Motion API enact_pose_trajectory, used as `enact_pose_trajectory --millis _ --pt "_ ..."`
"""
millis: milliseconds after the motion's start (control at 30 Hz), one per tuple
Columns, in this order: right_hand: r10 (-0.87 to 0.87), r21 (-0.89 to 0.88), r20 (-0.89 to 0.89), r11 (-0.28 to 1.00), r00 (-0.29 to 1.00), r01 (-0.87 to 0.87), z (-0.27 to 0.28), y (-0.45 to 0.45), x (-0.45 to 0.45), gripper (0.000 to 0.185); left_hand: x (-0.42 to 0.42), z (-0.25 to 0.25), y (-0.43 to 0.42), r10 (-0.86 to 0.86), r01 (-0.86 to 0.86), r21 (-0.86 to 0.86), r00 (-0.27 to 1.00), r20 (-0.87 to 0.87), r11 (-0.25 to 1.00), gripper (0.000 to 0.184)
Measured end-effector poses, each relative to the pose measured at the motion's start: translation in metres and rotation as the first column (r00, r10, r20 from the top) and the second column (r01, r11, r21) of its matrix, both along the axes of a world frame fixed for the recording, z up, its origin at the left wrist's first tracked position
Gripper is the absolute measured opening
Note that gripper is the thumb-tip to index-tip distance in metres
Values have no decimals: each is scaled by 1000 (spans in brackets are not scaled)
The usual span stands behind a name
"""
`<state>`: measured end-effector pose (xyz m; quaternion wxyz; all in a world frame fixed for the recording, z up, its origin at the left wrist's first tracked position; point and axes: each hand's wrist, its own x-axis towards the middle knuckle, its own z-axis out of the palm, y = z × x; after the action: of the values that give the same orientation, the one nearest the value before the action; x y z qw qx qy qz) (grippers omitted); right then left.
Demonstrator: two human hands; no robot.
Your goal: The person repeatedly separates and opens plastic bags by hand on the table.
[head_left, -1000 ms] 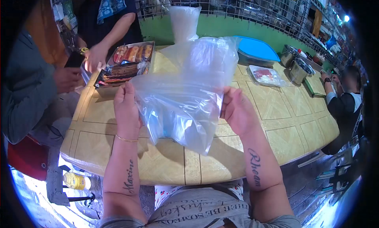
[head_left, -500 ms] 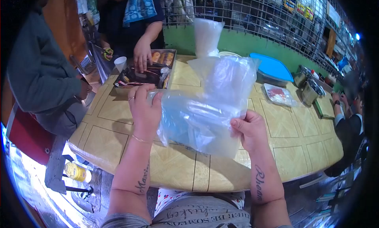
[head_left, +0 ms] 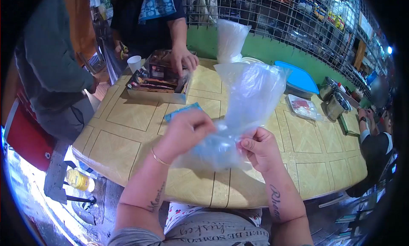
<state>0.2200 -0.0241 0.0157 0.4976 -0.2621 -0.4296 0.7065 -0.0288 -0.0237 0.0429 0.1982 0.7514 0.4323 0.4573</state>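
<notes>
A: ok what's in those hands? call straight ahead of them 12

B: a crumpled clear plastic bag at 12, between two bare hands. The right hand, toward 1, has thumb and fingers clamped on its edge. The left hand, just before 12, has fingers curled in at the other side, but with the blur I can't tell if they're gripping

A: so what could go wrong?

B: thin stuff, so my guess is it splits if both hands tug at one spot, or slips if only the right one really has it

A: and past that?

B: flat teal packet at 11, just beyond the left hand, easy to knock with a careless swing. Then a taller bundle of clear plastic between 12 and 1. Looks top-heavy to me, so a snag could tip it

A: further out?

B: open box at 11, another person's hand over it, white cup beside it. Nudge that box and the cup might go over
</notes>
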Motion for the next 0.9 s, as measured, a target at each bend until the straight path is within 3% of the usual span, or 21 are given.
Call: enact_pose_trajectory --millis 67,133,167,267,333,400,433,467,533,633,733,833,900 --pt "13 17 -29 1000 999 -12 4 -2 -2 22 -23 3 10 267 -276 0 929 254 961 5" --pt "18 42 -14 999 1000 -18 3 0 0 22 -56 1 22 437 -506 -25 717 543 862 5" --pt "15 59 13 998 1000 -15 1 3 4 23 -68 0 25 474 -608 -30 585 658 793 6" --pt "-54 70 33 996 998 52 -1 5 5 24 -83 9 18 415 -765 220 540 732 605 10" --pt "-100 83 27 992 995 97 0 5 2 25 -60 2 12 343 -614 412 752 563 673 13" --pt "-123 106 15 987 992 120 -1 3 -6 26 -17 -1 -10 282 -347 404 935 213 846 10" --pt "-134 118 24 984 991 130 -2 1 -8 26 6 7 -24 170 -175 231 985 41 957 18" --pt "-146 130 32 982 989 140 -3 -1 -10 26 26 11 -32 65 -52 194 996 -58 980 21" --pt "-159 147 26 977 987 154 -5 -4 -14 26 48 5 -38 4 10 50 958 -288 999 18" --pt "-129 151 -21 980 991 131 -8 -7 -17 27 52 -3 -30 -41 18 -117 981 -190 993 19" --pt "1 149 -133 989 991 19 -4 -4 -11 29 39 -17 -16 -124 175 -246 970 210 953 16" --pt "153 196 -322 976 934 -92 -1 1 3 28 14 -13 3 163 -155 -107 984 70 982 13" --pt "170 192 -418 977 892 -95 6 1 9 25 -13 -19 22 236 -234 -35 968 86 972 15"
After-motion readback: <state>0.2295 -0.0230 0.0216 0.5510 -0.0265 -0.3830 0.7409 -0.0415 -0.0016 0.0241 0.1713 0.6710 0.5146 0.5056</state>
